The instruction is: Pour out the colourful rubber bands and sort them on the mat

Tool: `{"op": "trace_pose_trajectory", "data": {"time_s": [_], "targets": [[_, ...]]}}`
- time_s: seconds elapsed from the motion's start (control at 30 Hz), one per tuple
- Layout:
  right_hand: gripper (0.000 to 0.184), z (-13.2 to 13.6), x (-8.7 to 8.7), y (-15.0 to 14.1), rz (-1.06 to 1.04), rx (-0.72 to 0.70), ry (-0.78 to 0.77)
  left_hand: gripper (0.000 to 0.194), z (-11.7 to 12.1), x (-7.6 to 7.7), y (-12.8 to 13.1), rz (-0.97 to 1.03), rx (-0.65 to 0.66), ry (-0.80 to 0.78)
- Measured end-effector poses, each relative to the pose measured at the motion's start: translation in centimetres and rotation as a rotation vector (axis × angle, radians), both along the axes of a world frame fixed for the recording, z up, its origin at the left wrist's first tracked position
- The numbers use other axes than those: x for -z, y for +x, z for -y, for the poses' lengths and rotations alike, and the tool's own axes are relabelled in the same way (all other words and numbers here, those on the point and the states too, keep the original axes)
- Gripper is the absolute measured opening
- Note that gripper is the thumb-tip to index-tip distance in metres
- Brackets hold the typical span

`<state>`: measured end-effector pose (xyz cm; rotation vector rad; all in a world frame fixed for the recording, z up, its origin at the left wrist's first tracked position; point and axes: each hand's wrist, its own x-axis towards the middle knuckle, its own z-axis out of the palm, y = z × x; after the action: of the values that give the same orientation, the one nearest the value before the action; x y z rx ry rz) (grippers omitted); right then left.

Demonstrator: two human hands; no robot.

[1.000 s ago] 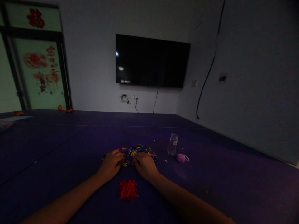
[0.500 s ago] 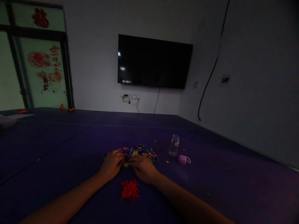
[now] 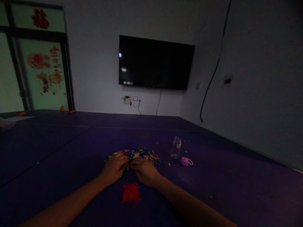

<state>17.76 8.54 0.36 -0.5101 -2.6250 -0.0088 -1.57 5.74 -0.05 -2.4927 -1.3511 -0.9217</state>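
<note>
In front of me lies a mixed pile of small coloured loops, which look like rubber bands (image 3: 139, 153), in yellow, blue, pink and black. My left hand (image 3: 115, 167) rests at the near left edge of this pile with its fingers curled. My right hand (image 3: 145, 171) meets it from the right, thumb and fingers pinched, fingertips almost touching the left ones. Whatever is between the fingertips is too small and dark to make out. Closer to me, between my forearms, sits a separate heap of red rubber bands (image 3: 131, 193).
A clear bottle (image 3: 175, 148) stands uncapped right of the pile, beside a pink lid with a ring handle (image 3: 185, 161). White scraps dot the purple surface (image 3: 213, 176). A television (image 3: 156, 63) hangs on the far wall. Orange objects (image 3: 71, 111) lie near the glass door.
My left fingertips have shifted slightly right, closing in on my right fingertips. The red heap, the bottle and the lid stay where they were.
</note>
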Motion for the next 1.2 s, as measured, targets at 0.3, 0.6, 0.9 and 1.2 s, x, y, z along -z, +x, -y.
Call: {"op": "trace_pose_trajectory", "data": {"time_s": [0.3, 0.6, 0.9, 1.2], "targets": [[0.029, -0.30, 0.33, 0.10, -0.008, 0.187, 0.018, 0.023, -0.07, 0.08, -0.28, -0.035, -0.095, -0.030], [0.030, -0.11, 0.02, 0.21, -0.069, 0.419, -0.054, 0.028, 0.09, -0.04, -0.07, -0.034, -0.015, 0.005], [0.030, -0.13, 0.12, 0.22, -0.092, 0.406, -0.075, 0.022, -0.03, 0.03, -0.38, -0.030, -0.101, -0.011], [0.033, -0.32, 0.50, 0.15, -0.088, 0.402, -0.055, 0.023, 0.10, 0.04, 0.00, -0.066, -0.016, -0.003]]}}
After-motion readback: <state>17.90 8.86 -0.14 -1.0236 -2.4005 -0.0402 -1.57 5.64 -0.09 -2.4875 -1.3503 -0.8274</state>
